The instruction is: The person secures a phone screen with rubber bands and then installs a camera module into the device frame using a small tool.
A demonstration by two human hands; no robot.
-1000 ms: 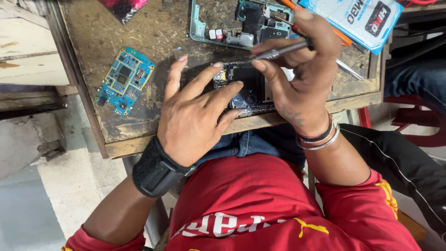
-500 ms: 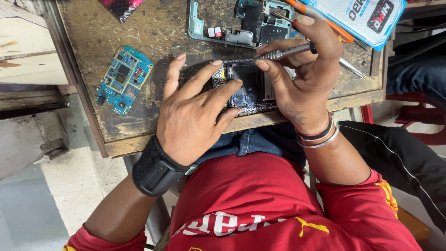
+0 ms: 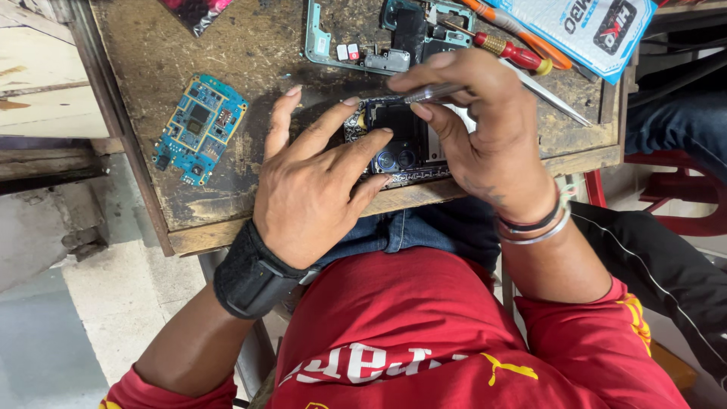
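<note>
Phone (image 3: 401, 148) pinned by spread left hand (image 3: 318, 182); right hand (image 3: 485, 129) pinches tweezers (image 3: 428, 93)

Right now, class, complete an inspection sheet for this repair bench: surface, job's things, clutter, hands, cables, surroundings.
Surface: worn, stained wooden table.
Job's things: opened phone at the near edge; metal tweezers.
Clutter: blue circuit board, phone frame, red-handled screwdriver, orange tool, blue packet.
Hands: left hand steadies the phone; right hand grips the tweezers.
Cables: nothing seen.
Surroundings: concrete floor, red chair.
</note>
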